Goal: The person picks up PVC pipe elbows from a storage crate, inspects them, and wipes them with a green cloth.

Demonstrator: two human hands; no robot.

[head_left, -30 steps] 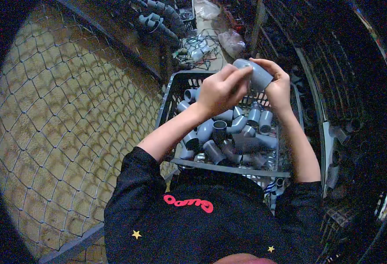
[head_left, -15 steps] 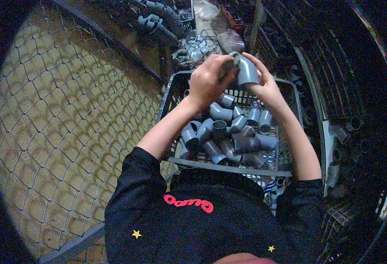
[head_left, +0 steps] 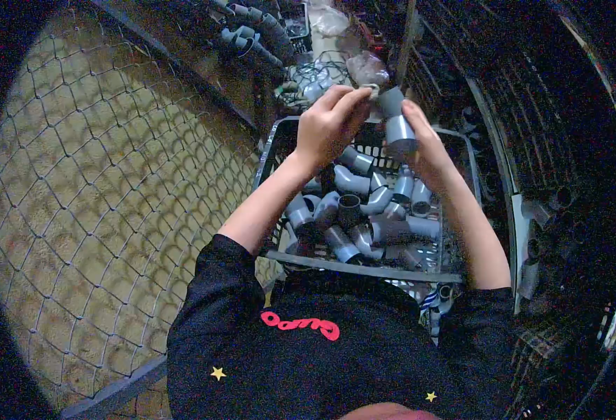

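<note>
My right hand (head_left: 428, 143) is closed around a grey plastic pipe elbow (head_left: 399, 126), held upright above the far part of a black crate (head_left: 336, 266). To its left, my left hand (head_left: 330, 126) is pinched shut, with a small pale piece (head_left: 371, 89) at the fingertips that is too blurred to name. A narrow gap separates that hand from the elbow. Below both hands, the crate holds several more grey elbows (head_left: 352, 180), lying at mixed angles. One short fitting (head_left: 349, 204) shows its dark round opening upward.
A wire mesh fence (head_left: 91, 210) runs along my left. Further grey fittings (head_left: 241, 38) lie beyond the crate at the upper left, near a clear plastic bag (head_left: 367, 68). On the right are dark racks (head_left: 504, 105) and several loose fittings (head_left: 542, 210).
My left hand has come away from the elbow's upper end, taking the pale piece with it. My right hand has moved slightly down and right, turning the elbow.
</note>
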